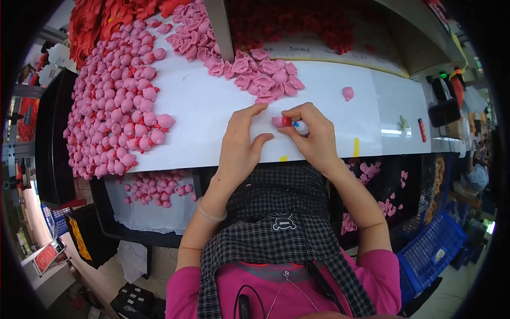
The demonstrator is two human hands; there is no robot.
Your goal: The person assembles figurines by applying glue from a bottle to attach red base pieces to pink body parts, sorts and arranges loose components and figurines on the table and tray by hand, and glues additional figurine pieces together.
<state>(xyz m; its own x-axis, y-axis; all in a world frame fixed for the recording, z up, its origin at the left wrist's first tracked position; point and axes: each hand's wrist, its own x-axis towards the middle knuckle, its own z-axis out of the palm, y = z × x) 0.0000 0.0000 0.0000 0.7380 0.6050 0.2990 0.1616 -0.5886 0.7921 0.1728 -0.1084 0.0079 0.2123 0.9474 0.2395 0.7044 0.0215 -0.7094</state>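
Note:
In my right hand (314, 130), finger and thumb pinch a small red and pink rubbery piece (278, 122) above the white table. A white object with a blue tip (300, 127), like a small glue bottle, is tucked in the same hand; most of it is hidden by the fingers. My left hand (240, 135) hovers just left of the piece, its thumb and forefinger apart and nothing between them. Just beyond both hands lies a heap of folded pink pieces (264, 74). One loose round pink piece (348, 93) sits to the right.
Round pink and red pieces (114, 101) crowd the table's left side, with red pieces (95, 32) behind. A grey post (219, 29) and shelf stand at the back. Below the front edge are a lined bin (154, 212) and dark tray. A red marker-like stick (422, 130) lies far right.

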